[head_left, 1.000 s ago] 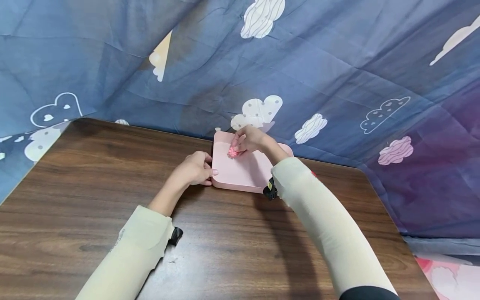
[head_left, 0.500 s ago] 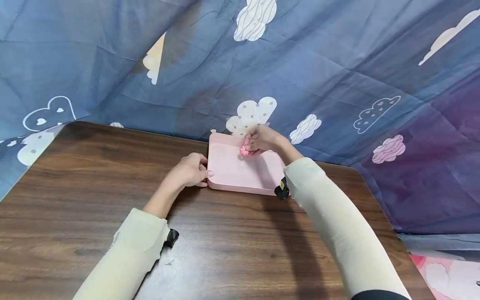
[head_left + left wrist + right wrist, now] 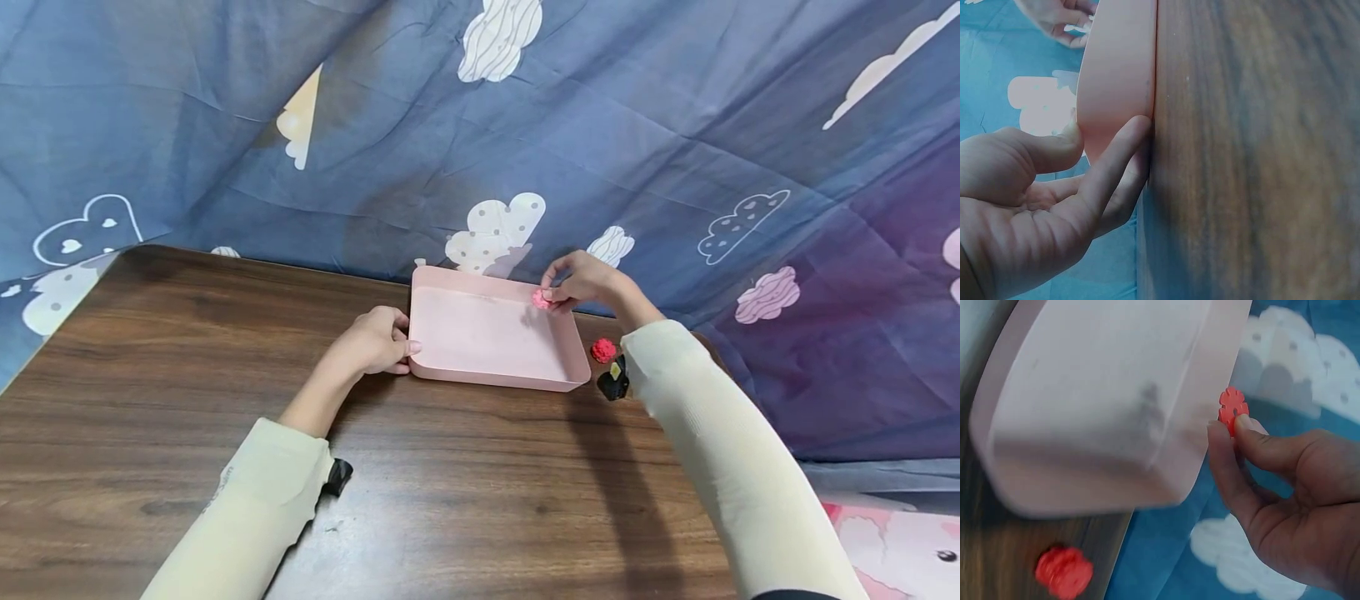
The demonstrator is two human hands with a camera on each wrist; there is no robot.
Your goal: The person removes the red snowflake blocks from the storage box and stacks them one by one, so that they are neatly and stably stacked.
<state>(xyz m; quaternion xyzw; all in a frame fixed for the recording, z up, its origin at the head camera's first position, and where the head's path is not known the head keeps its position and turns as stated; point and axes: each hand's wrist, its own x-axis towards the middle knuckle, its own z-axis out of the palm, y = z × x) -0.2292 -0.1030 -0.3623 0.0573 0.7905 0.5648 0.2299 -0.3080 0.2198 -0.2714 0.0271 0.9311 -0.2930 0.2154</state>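
Observation:
My left hand (image 3: 377, 340) holds the left side of a shallow pink tray (image 3: 498, 381), thumb at the rim and fingers against the outer wall. In the left wrist view, the fingertips sit low on the wall of the tray (image 3: 1119, 62), close to the tabletop. Between thumb and forefinger, my right hand (image 3: 588, 282) pinches a small pinkish-red notched plastic disc (image 3: 1231, 407), flower-shaped with slots round its edge. It is held up over the tray's back right corner. To the tray's right, a small red cluster of similar look (image 3: 603, 350) lies on the table.
The wooden table (image 3: 465, 483) extends in front and to the left. Right behind the tray hangs a blue cloth (image 3: 360, 150) printed with clouds. A dark wrist camera (image 3: 614, 382) hangs beneath the right sleeve, near the red cluster.
My right hand has moved rightward across the tray with the notched disc, from its back left to its back right corner. The red cluster has come into full view. My left hand keeps its hold.

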